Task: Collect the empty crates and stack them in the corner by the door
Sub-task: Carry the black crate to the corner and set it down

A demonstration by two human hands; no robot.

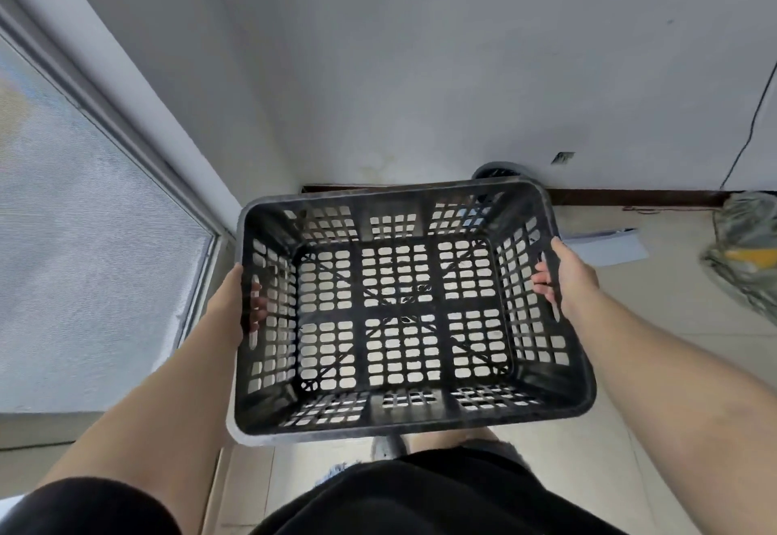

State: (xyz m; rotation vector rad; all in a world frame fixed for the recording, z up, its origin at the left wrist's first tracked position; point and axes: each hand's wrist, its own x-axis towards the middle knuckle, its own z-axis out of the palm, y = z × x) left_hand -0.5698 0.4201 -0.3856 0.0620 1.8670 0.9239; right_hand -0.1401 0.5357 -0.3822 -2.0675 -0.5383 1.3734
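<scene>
I hold an empty black plastic crate (399,421) with perforated walls and floor in front of my body, above the pale tiled floor. My left hand (235,303) grips its left wall, fingers hooked through the handle slot. On the opposite wall, my right hand (563,278) grips the same way, fingertips showing inside the crate. The crate is level with its open side up, near the corner where the white wall meets the glass door (96,248) on the left.
A dark round object (500,170) sits against the wall behind the crate. A pale flat sheet (609,246) lies on the floor to the right, beside a crumpled plastic bag (744,257). A dark skirting board (630,197) runs along the wall. A cable (752,122) hangs at right.
</scene>
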